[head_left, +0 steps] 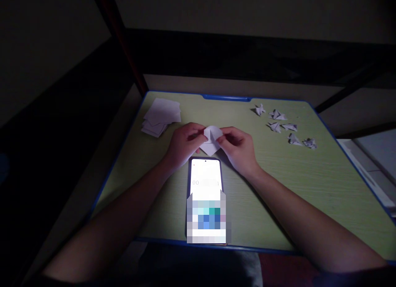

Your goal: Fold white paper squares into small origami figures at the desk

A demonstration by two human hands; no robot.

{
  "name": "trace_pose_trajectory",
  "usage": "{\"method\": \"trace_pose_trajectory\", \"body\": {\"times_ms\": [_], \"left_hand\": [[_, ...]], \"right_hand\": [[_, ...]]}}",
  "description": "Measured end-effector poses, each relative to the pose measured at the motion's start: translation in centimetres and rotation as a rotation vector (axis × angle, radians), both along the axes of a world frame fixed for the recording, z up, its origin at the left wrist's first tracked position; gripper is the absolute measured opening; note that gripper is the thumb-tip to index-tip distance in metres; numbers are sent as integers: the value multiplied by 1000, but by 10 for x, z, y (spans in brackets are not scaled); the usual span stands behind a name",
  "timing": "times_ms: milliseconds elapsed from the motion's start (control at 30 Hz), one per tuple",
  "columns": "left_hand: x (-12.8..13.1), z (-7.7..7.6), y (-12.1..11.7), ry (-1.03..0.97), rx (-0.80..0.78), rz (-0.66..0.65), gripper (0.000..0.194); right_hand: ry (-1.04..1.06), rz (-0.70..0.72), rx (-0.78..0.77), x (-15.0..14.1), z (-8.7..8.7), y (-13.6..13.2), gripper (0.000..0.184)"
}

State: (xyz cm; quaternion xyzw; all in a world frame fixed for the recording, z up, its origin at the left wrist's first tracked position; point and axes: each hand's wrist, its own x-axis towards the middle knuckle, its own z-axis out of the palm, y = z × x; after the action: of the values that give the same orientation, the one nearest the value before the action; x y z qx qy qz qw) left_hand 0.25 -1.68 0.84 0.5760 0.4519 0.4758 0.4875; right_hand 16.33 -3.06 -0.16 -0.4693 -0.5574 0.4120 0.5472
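A small piece of folded white paper (210, 147) is held up between both hands, just beyond the phone. My left hand (186, 142) pinches its left side, thumb on the near face. On the opposite side, my right hand (238, 146) grips the paper with thumb and fingers. A crease and a raised fold show in the middle of the sheet; its underside is hidden. Directly below the hands lies a phone (205, 175) with a bright lit screen, partly blurred out.
A stack of white paper sheets (162, 111) lies at the far left of the green, blue-edged table (266, 204). Several folded paper figures (274, 127) sit at the far right. Beyond the right edge are white boards or papers (368, 167). The surroundings are dark.
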Motion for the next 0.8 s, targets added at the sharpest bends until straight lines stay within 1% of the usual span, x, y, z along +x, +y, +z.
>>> {"method": "trace_pose_trajectory", "body": {"times_ms": [133,233,333,467,667,700,800], "left_hand": [[-1,-4,1,6,-15,-5,20],[-2,-6,4,41,19,-38,16],[-3,-7,5,88,100,-75,9],[-2,-5,3,136,137,-109,9],[1,-8,5,186,130,-29,5],[1,-8,5,192,137,-23,5],[1,-8,5,184,185,-12,6]], "right_hand": [[102,59,10,-1,-1,1,18],[139,94,4,-1,-3,2,22],[136,101,34,0,-4,2,18],[117,58,55,1,-4,2,15],[96,68,56,5,-3,1,6],[105,77,53,6,-4,2,6],[143,99,42,8,-8,5,26]]}}
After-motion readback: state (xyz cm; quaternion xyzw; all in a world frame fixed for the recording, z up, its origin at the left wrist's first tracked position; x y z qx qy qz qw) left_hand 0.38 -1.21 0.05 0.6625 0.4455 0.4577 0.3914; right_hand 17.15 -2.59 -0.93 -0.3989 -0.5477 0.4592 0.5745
